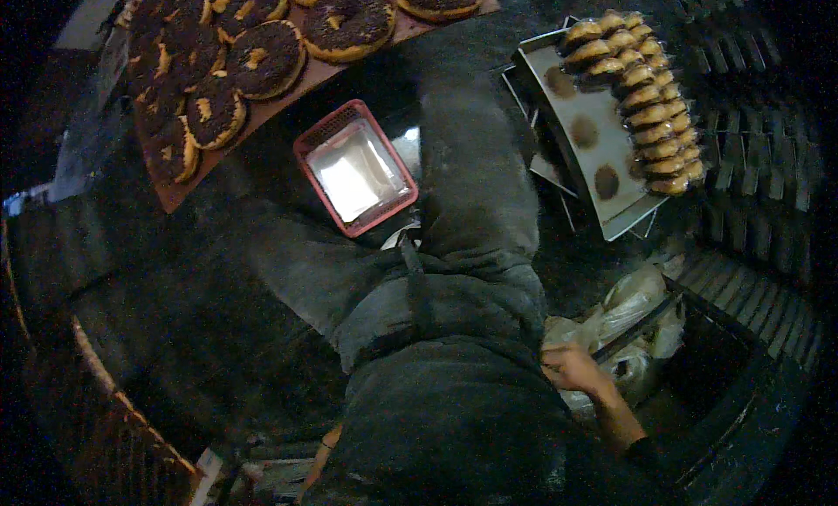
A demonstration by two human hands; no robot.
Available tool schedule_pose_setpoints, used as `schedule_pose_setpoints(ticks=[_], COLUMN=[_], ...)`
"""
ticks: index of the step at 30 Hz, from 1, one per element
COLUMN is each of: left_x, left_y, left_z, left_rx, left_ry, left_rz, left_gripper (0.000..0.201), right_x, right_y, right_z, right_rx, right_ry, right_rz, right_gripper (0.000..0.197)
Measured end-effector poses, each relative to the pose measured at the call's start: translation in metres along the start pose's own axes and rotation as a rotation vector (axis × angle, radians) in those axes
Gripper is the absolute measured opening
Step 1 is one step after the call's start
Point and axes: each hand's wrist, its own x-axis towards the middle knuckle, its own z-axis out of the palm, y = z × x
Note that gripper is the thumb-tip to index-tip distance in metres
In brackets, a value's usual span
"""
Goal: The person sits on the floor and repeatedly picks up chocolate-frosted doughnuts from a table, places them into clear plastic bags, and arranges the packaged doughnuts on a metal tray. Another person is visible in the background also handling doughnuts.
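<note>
My right hand [569, 369] is low beside my right hip, its fingers curled in against the edge of my dark clothing. What they hold, if anything, is hidden. Right behind the hand lie crumpled clear plastic bags [642, 301], in or over a dark open container. Only a sliver of my left forearm shows at the lower edge; the left hand is out of sight. Between my legs is a red plastic basket [404, 170] with white sheets or packets [353, 170] in it.
At the upper left is a board [168, 193] full of chocolate-topped ring doughnuts [262, 61]. To the right, a metal tray [572, 113] on a stand bears rows of wrapped round pastries [650, 113]. Slatted dark crates or racks [742, 157] stand at the far right.
</note>
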Motion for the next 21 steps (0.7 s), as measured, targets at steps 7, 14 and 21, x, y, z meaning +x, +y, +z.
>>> schedule_pose_setpoints(ticks=[7, 14, 21], left_x=[0.026, 0.018, 0.016], left_y=[0.037, 0.026, 0.041], left_z=[-0.029, -0.026, -0.008], left_rx=[0.201, 0.395, 0.557], left_ry=[-0.198, 0.067, 0.229], left_rz=[0.113, 0.22, 0.255], left_gripper=[0.034, 0.037, 0.04], right_x=[0.031, 0.113, 0.191], right_y=[-0.043, -0.091, -0.131], right_z=[-0.07, -0.069, -0.066], right_rx=[0.068, 0.129, -0.346], right_ry=[0.354, 0.114, -0.276], right_rz=[-0.097, -0.2, -0.692], right_gripper=[0.018, 0.017, 0.042])
